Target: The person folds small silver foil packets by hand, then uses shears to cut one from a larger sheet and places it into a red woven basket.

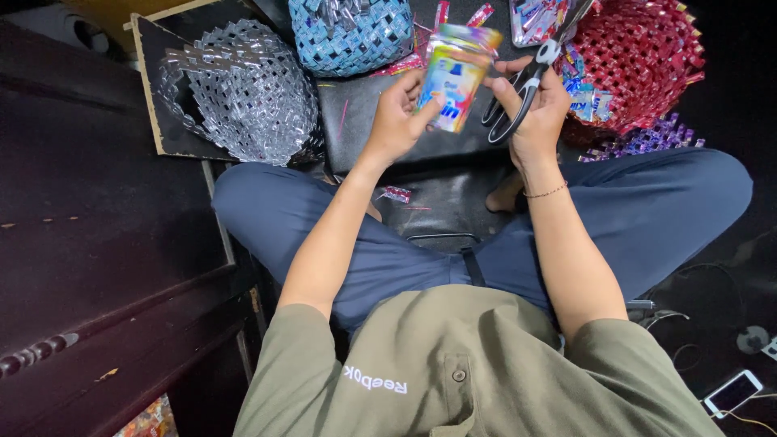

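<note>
Above the lap: colourful wrapper (455, 74), raised for cutting.
Left hand (398, 120): fingers pinch the wrapper, steadying it.
Right hand (534, 113): fingers grip black scissors (518, 91), touching the wrapper's edge.
Surroundings: woven baskets, silver (243, 89), blue (350, 34), red (643, 61).

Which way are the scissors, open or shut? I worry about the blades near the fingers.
Cannot tell for sure. The scissors hang in the right hand, black handles close together, blades hidden behind the colourful packet.
</note>
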